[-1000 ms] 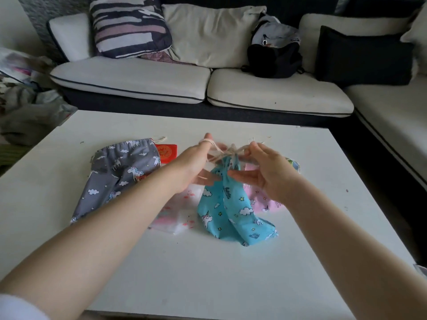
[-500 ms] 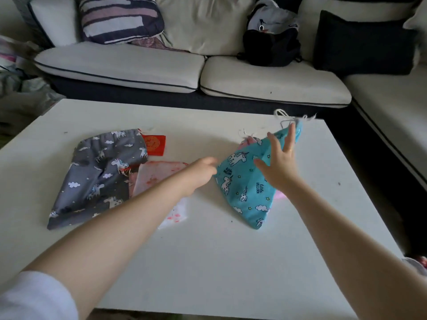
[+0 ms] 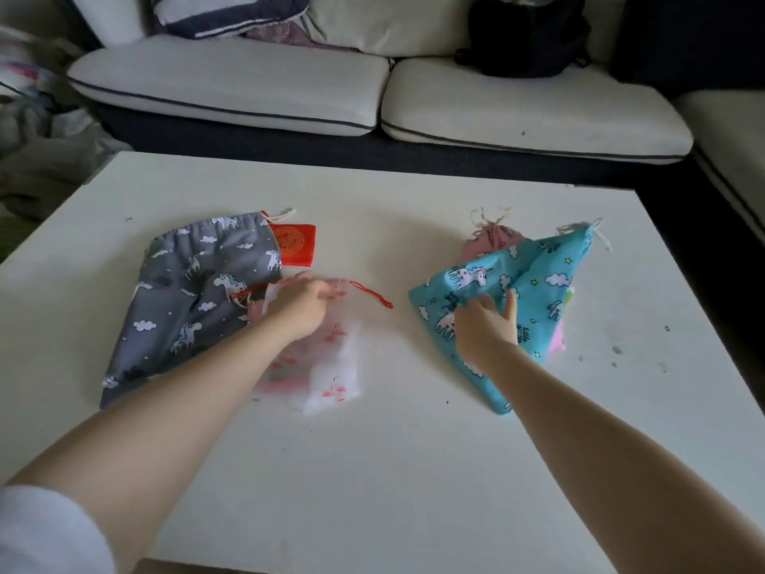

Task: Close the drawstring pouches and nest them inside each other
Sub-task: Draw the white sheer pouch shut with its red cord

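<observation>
1. Head view: half a second before, the right hand (image 3: pixel 488 325) was carrying the blue unicorn pouch (image 3: pixel 525 283) across the table (image 3: pixel 414 470); now the pouch lay flat toward the right edge, its cinched neck pointing to the far right corner, and the hand rested open on it, fingers spread, gripping nothing.
2. A pink pouch (image 3: pixel 490 238) peeked out from under the blue one on its far side, its cords bunched at the top.
3. The left hand (image 3: pixel 304 302) had shifted onto the white flamingo pouch (image 3: pixel 331 366) near the table's middle, fingers curled at its neck beside the red drawstring (image 3: pixel 372 294); motion blur hid whether it gripped.
4. The grey unicorn pouch (image 3: pixel 186 300) stayed toward the left edge, a red envelope (image 3: pixel 294 244) touching its far corner.
5. Judged from this, the blue pouch was closed and set aside, the white one looked next, and nesting was not yet begun.
</observation>
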